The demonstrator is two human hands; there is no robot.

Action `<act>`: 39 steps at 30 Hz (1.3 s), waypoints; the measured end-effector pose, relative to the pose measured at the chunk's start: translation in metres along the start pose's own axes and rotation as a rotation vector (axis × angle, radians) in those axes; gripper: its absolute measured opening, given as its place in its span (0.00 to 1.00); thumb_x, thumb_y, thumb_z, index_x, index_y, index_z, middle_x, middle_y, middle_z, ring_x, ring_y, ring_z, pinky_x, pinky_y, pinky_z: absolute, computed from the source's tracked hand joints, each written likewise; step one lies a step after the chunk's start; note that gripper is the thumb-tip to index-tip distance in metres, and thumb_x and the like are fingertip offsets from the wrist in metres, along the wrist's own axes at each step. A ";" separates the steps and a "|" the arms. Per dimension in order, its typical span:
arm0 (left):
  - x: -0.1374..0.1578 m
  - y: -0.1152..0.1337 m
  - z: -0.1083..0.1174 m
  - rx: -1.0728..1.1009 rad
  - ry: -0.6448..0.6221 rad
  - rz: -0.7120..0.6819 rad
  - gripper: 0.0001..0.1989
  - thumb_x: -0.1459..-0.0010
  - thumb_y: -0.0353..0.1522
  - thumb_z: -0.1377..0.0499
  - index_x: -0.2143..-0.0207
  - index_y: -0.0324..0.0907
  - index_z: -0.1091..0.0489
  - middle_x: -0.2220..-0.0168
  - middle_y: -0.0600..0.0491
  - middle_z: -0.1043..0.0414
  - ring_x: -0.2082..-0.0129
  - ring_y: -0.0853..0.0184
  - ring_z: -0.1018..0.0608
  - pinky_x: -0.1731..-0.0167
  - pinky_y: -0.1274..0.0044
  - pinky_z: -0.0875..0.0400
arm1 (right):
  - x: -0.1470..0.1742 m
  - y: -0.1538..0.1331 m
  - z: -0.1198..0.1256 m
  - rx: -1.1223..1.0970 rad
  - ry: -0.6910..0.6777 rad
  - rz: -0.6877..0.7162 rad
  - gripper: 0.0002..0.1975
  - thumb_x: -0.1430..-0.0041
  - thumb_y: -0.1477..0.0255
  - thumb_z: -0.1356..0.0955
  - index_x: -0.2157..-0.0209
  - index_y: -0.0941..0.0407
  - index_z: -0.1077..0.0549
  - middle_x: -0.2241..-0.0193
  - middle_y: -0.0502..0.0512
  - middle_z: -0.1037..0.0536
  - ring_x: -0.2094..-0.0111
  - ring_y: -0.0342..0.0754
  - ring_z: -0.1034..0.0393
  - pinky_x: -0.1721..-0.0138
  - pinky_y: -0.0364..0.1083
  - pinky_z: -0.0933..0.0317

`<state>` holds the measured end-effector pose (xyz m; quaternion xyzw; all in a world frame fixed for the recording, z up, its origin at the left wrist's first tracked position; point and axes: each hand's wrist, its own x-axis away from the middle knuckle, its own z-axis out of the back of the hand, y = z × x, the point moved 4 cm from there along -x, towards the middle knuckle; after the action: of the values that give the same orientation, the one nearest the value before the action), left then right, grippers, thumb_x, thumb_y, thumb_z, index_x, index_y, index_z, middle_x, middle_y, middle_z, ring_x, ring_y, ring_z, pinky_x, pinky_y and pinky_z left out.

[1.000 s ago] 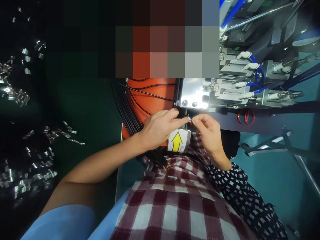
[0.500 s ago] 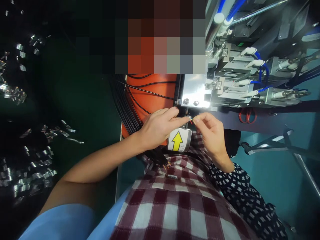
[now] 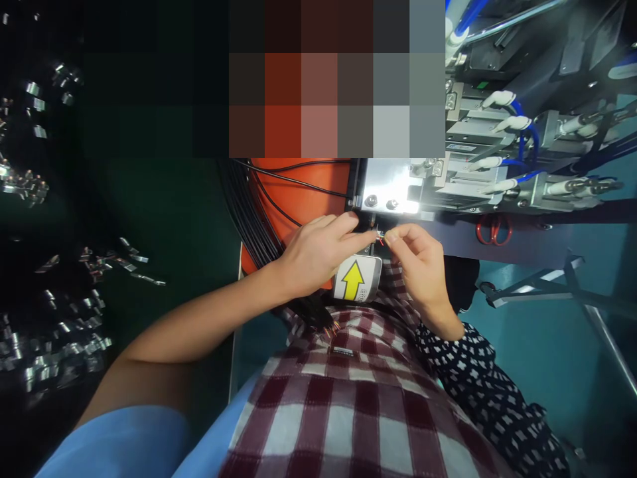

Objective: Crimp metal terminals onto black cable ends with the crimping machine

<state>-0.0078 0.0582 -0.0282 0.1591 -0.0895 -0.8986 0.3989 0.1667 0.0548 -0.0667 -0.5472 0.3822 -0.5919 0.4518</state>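
Observation:
My left hand [image 3: 316, 255] reaches in from the left, its index finger stretched to the stripped end of a cable with thin red and white wires [image 3: 381, 237]. It is closed on that end; its thumb is hidden underneath. From the other side my right hand [image 3: 421, 269] pinches the same wires between thumb and index finger. Whether a small connector sits in the pinch I cannot make out. Just below the fingertips stands a white label with a yellow arrow [image 3: 353, 279]. The metal block [image 3: 391, 182] of the machine is right above them.
A bundle of black cables [image 3: 256, 222] runs over an orange surface [image 3: 298, 189], its copper-tipped ends [image 3: 328, 328] at my apron. Red-handled scissors [image 3: 494, 230] lie to the right. Pneumatic cylinders with blue tubes [image 3: 530, 136] fill the upper right. Shiny metal pieces [image 3: 60, 345] lie far left.
Both hands stay nearly in place at the wires. My right hand has shifted very slightly; otherwise the view looks the same.

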 end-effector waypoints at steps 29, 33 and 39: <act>-0.001 0.003 0.002 -0.097 0.006 -0.020 0.16 0.30 0.31 0.52 0.48 0.45 0.28 0.70 0.53 0.33 0.72 0.67 0.31 0.71 0.77 0.36 | 0.003 0.005 -0.001 0.049 0.019 0.123 0.07 0.38 0.68 0.32 0.70 0.55 0.29 0.75 0.47 0.30 0.72 0.43 0.37 0.69 0.44 0.42; -0.002 0.005 0.004 -0.119 0.024 -0.031 0.16 0.30 0.30 0.52 0.50 0.44 0.27 0.71 0.53 0.33 0.72 0.67 0.32 0.72 0.76 0.36 | 0.004 0.005 0.000 0.087 0.025 0.137 0.07 0.38 0.68 0.32 0.70 0.55 0.29 0.74 0.47 0.30 0.72 0.43 0.37 0.67 0.45 0.41; -0.004 0.010 0.006 -0.203 0.015 -0.066 0.16 0.30 0.31 0.53 0.50 0.41 0.28 0.72 0.53 0.34 0.73 0.66 0.33 0.73 0.75 0.38 | 0.004 0.002 -0.001 0.139 0.056 0.113 0.09 0.38 0.67 0.31 0.72 0.54 0.29 0.75 0.47 0.29 0.73 0.43 0.37 0.68 0.45 0.41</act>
<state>-0.0012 0.0547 -0.0187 0.1277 0.0103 -0.9145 0.3837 0.1663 0.0503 -0.0671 -0.4752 0.3831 -0.6057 0.5104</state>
